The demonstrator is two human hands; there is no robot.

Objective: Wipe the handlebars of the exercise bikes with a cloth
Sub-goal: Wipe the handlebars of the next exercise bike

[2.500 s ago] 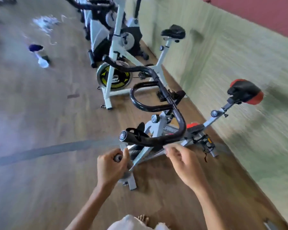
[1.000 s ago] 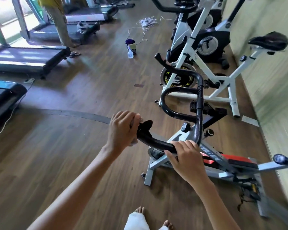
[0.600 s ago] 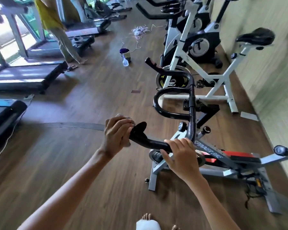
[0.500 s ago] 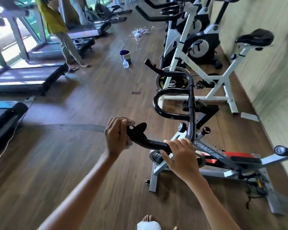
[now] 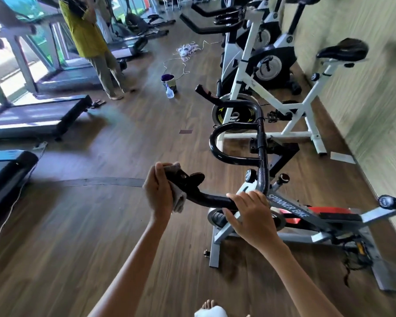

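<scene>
**Cloth on the Near Tip of the Handlebar**

The black handlebar (image 5: 215, 199) stood in front of the person, on the near bike (image 5: 288, 208). Its near arm lay left to right, with the tip pointing left and a bit up. From the bend by the right hand, the long bar ran straight away toward the white bike (image 5: 270, 97). A round loop stuck out from it to the left. The bar looked smooth and shiny.

The left hand (image 5: 158, 193) had its fingers curled round the tip of that arm, with the cloth (image 5: 178, 202) squeezed between palm and bar. The cloth was pale, soft and bunched up. Most of it was hidden under the hand; only an edge on top and a lump below showed. The right hand (image 5: 252, 213) gripped the bar at the bend, fingers wrapped over the top.

The near bike's seat was cut off at the right edge. The wall (image 5: 364, 99) was blurry. Far off on the wood floor (image 5: 78, 225) stood a bucket (image 5: 169, 80) with a spray bottle (image 5: 170, 92) just beside it.
</scene>
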